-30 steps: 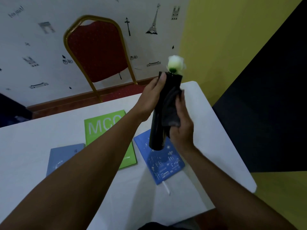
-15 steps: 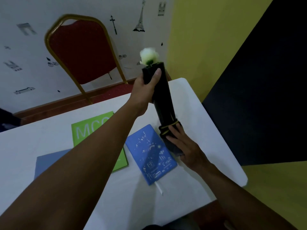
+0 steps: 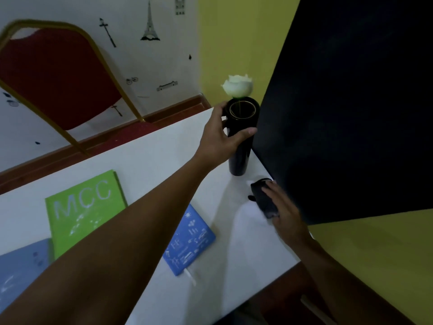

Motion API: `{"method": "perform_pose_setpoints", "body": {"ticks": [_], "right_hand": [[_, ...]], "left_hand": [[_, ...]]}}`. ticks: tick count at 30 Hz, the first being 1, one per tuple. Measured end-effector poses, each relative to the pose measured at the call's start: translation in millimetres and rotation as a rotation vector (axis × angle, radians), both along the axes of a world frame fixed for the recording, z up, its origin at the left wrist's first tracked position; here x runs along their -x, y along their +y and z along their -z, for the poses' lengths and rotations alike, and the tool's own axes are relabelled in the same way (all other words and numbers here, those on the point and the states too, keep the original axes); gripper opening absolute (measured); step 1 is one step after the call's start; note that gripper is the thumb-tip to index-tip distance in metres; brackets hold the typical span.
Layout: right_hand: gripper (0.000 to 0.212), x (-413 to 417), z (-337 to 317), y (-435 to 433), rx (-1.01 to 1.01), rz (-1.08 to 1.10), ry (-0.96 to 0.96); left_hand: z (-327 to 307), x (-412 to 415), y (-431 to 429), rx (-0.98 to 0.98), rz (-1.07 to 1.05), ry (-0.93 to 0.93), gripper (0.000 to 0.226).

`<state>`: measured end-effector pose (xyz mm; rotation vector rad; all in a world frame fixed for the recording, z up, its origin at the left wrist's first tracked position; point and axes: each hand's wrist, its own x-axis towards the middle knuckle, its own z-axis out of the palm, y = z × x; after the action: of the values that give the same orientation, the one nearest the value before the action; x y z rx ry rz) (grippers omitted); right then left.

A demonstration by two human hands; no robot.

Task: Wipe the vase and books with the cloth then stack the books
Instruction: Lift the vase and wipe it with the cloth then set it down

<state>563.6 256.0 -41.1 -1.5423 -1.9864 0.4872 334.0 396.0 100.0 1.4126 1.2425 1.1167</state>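
A tall black vase (image 3: 241, 151) with a white rose (image 3: 237, 86) stands upright near the far right corner of the white table (image 3: 164, 146). My left hand (image 3: 222, 134) wraps around its upper part, just under the gold-rimmed mouth. My right hand (image 3: 284, 212) holds a dark cloth (image 3: 263, 198) against the table just in front of the vase, apart from it. Three books lie flat: a green one marked MCC (image 3: 82, 207), a blue patterned one (image 3: 189, 240) partly under my left forearm, and a pale blue one (image 3: 18, 268) at the left edge.
A red chair with a gold frame (image 3: 54, 76) stands behind the table on the left. A dark panel (image 3: 351, 102) runs close along the table's right edge, right beside the vase. The table's near edge (image 3: 257, 294) slants at lower right.
The vase has gone from tilted in the air to upright on the table at the far right. My right hand slid off its base with the cloth and came down to the table.
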Motion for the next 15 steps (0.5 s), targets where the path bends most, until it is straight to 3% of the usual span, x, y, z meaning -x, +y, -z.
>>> {"method": "perform_pose_setpoints", "body": {"ticks": [9, 15], "right_hand": [[0.080, 11, 34, 10, 0.136, -0.080, -0.246], [0.086, 12, 47, 9, 0.193, -0.066, -0.268]], "left_hand": [[18, -31, 16, -0.052, 0.017, 0.096, 0.078], [29, -35, 15, -0.060, 0.050, 0.151, 0.077]]}}
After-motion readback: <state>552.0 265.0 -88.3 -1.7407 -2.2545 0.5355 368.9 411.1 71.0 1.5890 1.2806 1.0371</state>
